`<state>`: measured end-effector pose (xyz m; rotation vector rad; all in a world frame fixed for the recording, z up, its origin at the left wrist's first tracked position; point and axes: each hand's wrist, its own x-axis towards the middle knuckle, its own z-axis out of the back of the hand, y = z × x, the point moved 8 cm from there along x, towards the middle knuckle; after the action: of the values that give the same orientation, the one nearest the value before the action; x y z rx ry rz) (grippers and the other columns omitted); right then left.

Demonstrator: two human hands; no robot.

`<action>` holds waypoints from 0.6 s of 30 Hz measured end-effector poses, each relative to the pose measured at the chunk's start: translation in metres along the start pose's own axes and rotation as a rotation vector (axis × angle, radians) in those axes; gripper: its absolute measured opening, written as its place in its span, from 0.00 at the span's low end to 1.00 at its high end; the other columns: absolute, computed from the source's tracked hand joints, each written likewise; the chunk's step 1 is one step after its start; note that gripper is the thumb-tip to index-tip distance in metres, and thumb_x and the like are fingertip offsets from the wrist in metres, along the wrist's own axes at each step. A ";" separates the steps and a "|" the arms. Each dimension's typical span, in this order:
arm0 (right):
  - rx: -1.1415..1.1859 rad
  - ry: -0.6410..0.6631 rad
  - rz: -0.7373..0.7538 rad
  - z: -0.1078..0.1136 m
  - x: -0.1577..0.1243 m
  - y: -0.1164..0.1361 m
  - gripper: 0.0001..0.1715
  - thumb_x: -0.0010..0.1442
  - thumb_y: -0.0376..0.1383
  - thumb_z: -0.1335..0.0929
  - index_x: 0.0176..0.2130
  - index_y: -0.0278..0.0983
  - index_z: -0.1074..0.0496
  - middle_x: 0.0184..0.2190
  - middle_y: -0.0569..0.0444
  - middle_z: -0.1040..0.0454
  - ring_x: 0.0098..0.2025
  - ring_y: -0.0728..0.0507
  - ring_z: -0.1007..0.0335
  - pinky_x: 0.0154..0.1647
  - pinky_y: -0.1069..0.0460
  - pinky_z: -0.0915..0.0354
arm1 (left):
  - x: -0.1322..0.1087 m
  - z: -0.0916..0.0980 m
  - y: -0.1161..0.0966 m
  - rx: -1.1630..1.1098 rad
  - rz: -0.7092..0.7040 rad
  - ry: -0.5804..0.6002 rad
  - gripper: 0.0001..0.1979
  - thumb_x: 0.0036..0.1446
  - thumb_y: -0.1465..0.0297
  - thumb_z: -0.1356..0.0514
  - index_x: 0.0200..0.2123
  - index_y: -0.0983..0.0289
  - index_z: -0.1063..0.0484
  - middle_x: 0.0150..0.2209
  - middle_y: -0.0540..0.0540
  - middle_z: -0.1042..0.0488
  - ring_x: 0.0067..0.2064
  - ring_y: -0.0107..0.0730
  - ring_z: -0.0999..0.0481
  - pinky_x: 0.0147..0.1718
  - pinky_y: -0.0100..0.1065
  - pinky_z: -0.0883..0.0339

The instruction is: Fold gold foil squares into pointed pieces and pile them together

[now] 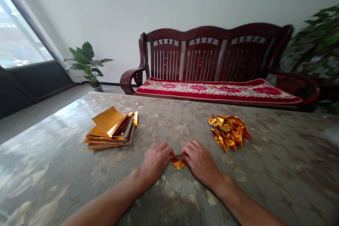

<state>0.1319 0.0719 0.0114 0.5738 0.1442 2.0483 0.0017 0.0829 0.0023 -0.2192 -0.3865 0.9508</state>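
Note:
Both my hands rest on the table (278,169) near its front middle, pressed on one small piece of gold foil paper (178,163) that shows between them. My left hand (156,160) has its fingers curled down on the paper's left part. My right hand (199,159) is curled down on its right part. A stack of flat gold foil sheets (112,130) lies to the left, beyond my left hand. A heap of folded gold foil pieces (229,130) lies to the right, beyond my right hand.
Behind the table stands a dark red wooden bench (212,54) with a red patterned cushion (217,90). A potted plant (86,63) stands on the floor at the back left by a window (18,39). More foliage (321,42) fills the right edge.

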 end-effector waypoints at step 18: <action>-0.118 -0.104 0.115 0.001 -0.007 0.012 0.06 0.63 0.32 0.32 0.33 0.38 0.31 0.31 0.54 0.30 0.38 0.42 0.39 0.40 0.48 0.44 | -0.009 0.000 -0.005 0.025 -0.027 0.058 0.09 0.66 0.64 0.44 0.41 0.56 0.24 0.35 0.50 0.27 0.39 0.31 0.28 0.38 0.29 0.39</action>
<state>0.1261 0.0593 0.0138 0.6258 -0.0724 2.1165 0.0011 0.0731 0.0018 -0.2180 -0.3239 0.9201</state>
